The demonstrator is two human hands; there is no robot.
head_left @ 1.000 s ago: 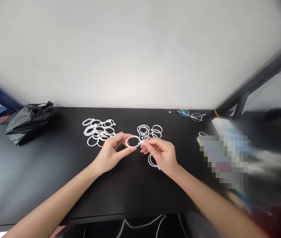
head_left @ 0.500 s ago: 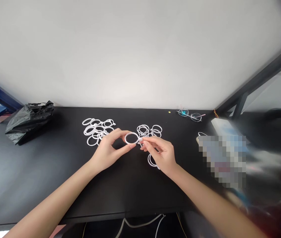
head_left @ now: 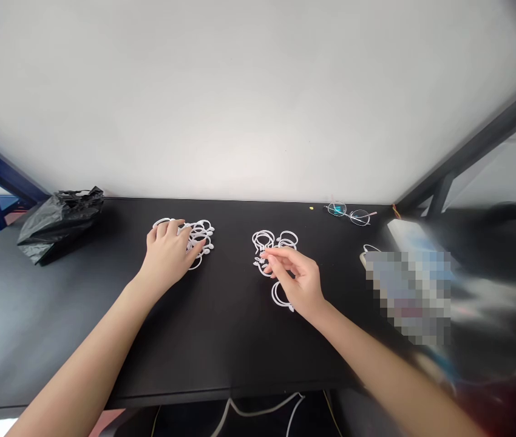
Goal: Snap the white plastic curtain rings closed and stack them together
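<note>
My left hand lies over the left pile of white plastic curtain rings, palm down with its fingers spread. It covers part of that pile, and the space under the palm is hidden. My right hand hovers at the right group of white curtain rings. Its thumb and fingertips are pinched together, and whatever may be between them is too small to make out. Two overlapping rings lie just below this hand, partly behind it.
Black table against a pale wall. A crumpled black plastic bag sits at the far left. Eyeglasses rest near the back edge. To the right are a white box and a blurred-out item. Cables hang below the front edge.
Both hands held one ring between them in the middle. My left hand has since moved left onto the pile and spread its fingers. The right hand has stayed nearly in place, and that ring is no longer visible.
</note>
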